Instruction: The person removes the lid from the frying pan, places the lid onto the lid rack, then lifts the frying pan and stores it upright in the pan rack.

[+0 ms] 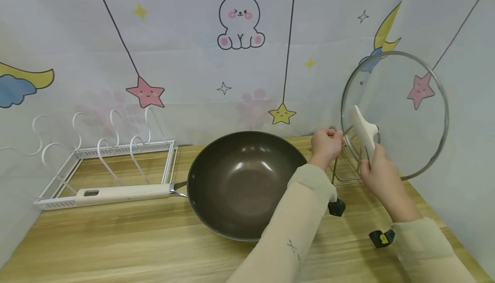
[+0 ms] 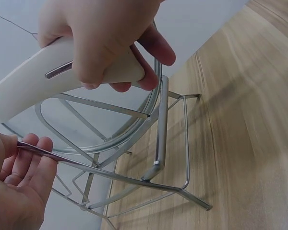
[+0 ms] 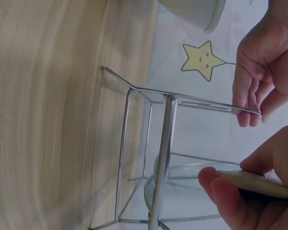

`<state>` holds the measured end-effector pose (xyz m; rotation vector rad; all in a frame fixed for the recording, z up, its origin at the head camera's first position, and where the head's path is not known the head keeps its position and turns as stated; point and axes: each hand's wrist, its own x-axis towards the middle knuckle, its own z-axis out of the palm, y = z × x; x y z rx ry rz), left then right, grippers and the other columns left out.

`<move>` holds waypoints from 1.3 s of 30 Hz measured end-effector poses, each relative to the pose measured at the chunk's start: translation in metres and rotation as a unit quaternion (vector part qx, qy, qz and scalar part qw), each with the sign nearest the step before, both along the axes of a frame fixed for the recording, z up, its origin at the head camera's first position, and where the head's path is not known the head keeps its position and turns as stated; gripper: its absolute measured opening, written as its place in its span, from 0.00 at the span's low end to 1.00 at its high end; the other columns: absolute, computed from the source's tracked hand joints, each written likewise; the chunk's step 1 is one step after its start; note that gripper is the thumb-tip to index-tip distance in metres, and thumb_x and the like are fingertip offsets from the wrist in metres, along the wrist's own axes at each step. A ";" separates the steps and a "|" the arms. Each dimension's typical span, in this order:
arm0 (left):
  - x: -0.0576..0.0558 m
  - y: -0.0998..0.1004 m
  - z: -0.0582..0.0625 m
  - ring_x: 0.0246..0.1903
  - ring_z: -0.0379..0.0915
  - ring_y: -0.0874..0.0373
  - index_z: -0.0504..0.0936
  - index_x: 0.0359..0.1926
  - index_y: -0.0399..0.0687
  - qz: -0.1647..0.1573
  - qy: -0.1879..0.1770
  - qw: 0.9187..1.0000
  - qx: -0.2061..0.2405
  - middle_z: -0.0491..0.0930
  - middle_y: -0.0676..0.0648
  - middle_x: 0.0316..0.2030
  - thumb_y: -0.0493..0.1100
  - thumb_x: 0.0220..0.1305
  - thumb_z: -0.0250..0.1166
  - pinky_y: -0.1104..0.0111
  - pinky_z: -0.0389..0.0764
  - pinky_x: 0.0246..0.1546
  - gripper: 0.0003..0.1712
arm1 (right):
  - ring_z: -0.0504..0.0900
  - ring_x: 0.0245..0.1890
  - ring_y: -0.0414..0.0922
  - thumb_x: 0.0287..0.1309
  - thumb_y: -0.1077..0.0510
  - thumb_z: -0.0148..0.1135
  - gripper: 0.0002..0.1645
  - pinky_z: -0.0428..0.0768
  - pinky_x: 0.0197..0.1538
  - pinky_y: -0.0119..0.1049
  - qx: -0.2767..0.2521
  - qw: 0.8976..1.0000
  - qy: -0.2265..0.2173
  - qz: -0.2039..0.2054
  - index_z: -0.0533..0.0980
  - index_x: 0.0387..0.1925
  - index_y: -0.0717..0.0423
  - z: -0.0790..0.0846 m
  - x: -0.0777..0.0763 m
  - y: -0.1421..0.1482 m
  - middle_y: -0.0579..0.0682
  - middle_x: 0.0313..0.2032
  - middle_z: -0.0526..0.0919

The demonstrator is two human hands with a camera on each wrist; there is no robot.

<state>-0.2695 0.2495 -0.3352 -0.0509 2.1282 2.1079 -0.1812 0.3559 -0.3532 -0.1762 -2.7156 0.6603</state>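
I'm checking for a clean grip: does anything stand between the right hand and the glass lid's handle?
Nothing visible does: the right hand grips the handle directly. The left hand pinches the metal rack off to one side, not between them.

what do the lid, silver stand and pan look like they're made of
Lid: probably glass, clear and smooth; you see straight through it.
Silver stand: metal, likely steel, unpainted by the look of its grey shine.
Pan: likely metal with a dark, semi-gloss coating; soft highlights show inside.
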 end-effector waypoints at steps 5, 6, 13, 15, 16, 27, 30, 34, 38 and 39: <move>0.001 -0.001 -0.001 0.23 0.75 0.64 0.79 0.32 0.45 0.001 0.004 1.000 -0.009 0.78 0.52 0.22 0.42 0.64 0.61 0.76 0.72 0.21 0.06 | 0.77 0.27 0.72 0.61 0.64 0.47 0.33 0.74 0.19 0.52 0.017 1.000 0.011 0.005 0.51 0.63 0.78 -0.001 0.002 0.000 0.83 0.37 0.73; 0.001 -0.001 -0.001 0.22 0.74 0.64 0.79 0.31 0.45 0.002 0.005 1.000 -0.011 0.78 0.53 0.21 0.42 0.64 0.62 0.76 0.72 0.21 0.06 | 0.77 0.28 0.72 0.61 0.64 0.47 0.33 0.74 0.20 0.52 0.016 1.000 0.011 0.007 0.51 0.63 0.78 -0.001 0.003 0.000 0.83 0.37 0.73; 0.002 -0.002 -0.001 0.20 0.74 0.65 0.78 0.30 0.45 0.003 0.011 1.000 -0.004 0.78 0.52 0.20 0.42 0.64 0.61 0.76 0.71 0.19 0.07 | 0.78 0.29 0.71 0.60 0.63 0.47 0.33 0.74 0.21 0.53 0.018 1.000 0.016 0.003 0.53 0.63 0.76 -0.002 0.006 0.000 0.82 0.38 0.73; 0.002 -0.002 -0.001 0.21 0.74 0.65 0.79 0.30 0.45 0.001 0.011 1.000 -0.002 0.78 0.52 0.20 0.42 0.64 0.61 0.76 0.71 0.20 0.07 | 0.78 0.29 0.71 0.60 0.62 0.47 0.33 0.74 0.21 0.53 0.019 1.000 0.013 -0.002 0.53 0.64 0.75 -0.002 0.007 0.000 0.81 0.39 0.74; 0.003 -0.002 -0.001 0.21 0.74 0.65 0.79 0.30 0.45 0.001 0.012 1.000 -0.003 0.78 0.52 0.20 0.42 0.64 0.61 0.76 0.71 0.20 0.07 | 0.78 0.28 0.70 0.60 0.61 0.47 0.34 0.73 0.21 0.53 0.019 1.000 0.008 -0.006 0.53 0.64 0.74 -0.002 0.007 0.000 0.81 0.39 0.74; 0.002 -0.003 -0.002 0.19 0.71 0.66 0.76 0.24 0.47 -0.003 0.015 1.000 -0.014 0.76 0.54 0.17 0.42 0.64 0.61 0.76 0.68 0.17 0.11 | 0.79 0.27 0.64 0.64 0.48 0.48 0.39 0.71 0.18 0.45 0.023 0.998 -0.050 -0.043 0.52 0.67 0.69 0.007 0.011 -0.003 0.78 0.41 0.76; 0.002 -0.003 0.000 0.20 0.71 0.65 0.76 0.25 0.48 -0.004 0.006 1.000 -0.010 0.76 0.54 0.17 0.42 0.64 0.61 0.76 0.68 0.18 0.10 | 0.79 0.29 0.65 0.64 0.48 0.48 0.39 0.71 0.19 0.46 0.024 0.998 -0.046 -0.046 0.53 0.67 0.69 0.007 0.012 -0.003 0.77 0.41 0.76; 0.002 -0.004 0.002 0.21 0.72 0.65 0.76 0.26 0.48 -0.005 -0.009 1.000 -0.009 0.76 0.54 0.18 0.42 0.64 0.61 0.76 0.69 0.19 0.10 | 0.79 0.27 0.63 0.65 0.50 0.47 0.35 0.70 0.18 0.46 0.030 0.998 -0.032 -0.044 0.57 0.64 0.70 0.005 0.014 -0.002 0.76 0.39 0.77; 0.002 -0.004 0.005 0.21 0.72 0.65 0.77 0.26 0.48 -0.008 -0.014 1.000 -0.025 0.75 0.54 0.18 0.43 0.64 0.61 0.76 0.68 0.19 0.10 | 0.78 0.23 0.61 0.67 0.52 0.44 0.32 0.69 0.17 0.45 0.036 0.998 -0.027 -0.040 0.58 0.63 0.71 0.004 0.014 -0.001 0.77 0.38 0.76; 0.002 -0.004 0.005 0.21 0.71 0.65 0.76 0.25 0.48 -0.010 -0.012 0.999 -0.031 0.75 0.54 0.18 0.43 0.64 0.61 0.76 0.68 0.19 0.10 | 0.78 0.23 0.63 0.67 0.53 0.43 0.31 0.69 0.17 0.46 0.038 0.998 -0.026 -0.039 0.58 0.63 0.71 0.003 0.014 -0.001 0.77 0.38 0.76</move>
